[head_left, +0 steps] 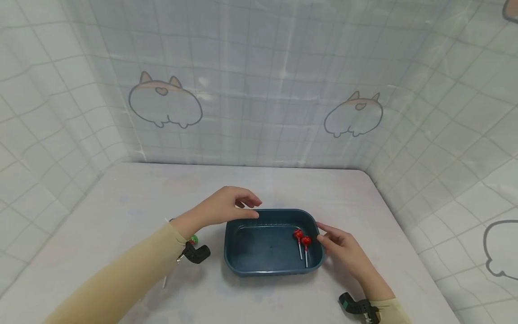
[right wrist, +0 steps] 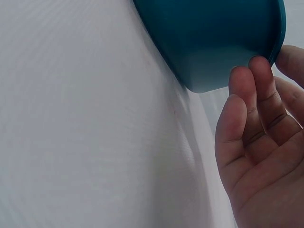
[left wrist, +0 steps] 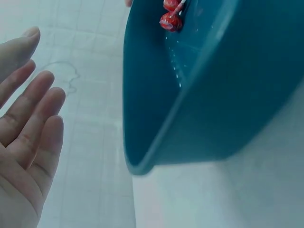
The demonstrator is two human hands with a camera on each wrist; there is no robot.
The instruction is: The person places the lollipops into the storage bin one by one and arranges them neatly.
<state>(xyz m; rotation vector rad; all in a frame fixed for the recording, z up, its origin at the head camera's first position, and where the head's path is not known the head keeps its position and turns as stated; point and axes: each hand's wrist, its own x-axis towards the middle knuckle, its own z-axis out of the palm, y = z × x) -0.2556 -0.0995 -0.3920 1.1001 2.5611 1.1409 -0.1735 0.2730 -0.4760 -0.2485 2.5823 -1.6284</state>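
A dark blue plastic basin [head_left: 259, 272] stands on the table with two red lollipops [head_left: 306, 241] lying at its right side, white sticks toward the front. My left hand [head_left: 232, 204] hovers over the basin's back left corner, fingers loosely bent and holding nothing. In the left wrist view, that hand [left wrist: 28, 128] is apart from the basin [left wrist: 204, 123]. At the right end, my right hand [head_left: 344, 252] holds the basin's rim lightly, thumb at the edge. The right wrist view shows fingertips [right wrist: 242, 78] against the basin's outer wall [right wrist: 213, 57].
A green and red lollipop [head_left: 194, 240] lies partly hidden beside the left wrist. A white stick [head_left: 165, 282] shows below the left forearm. The pale table [head_left: 275, 301] ends at a tiled-pattern curtain [head_left: 259, 112], which also rises on both sides.
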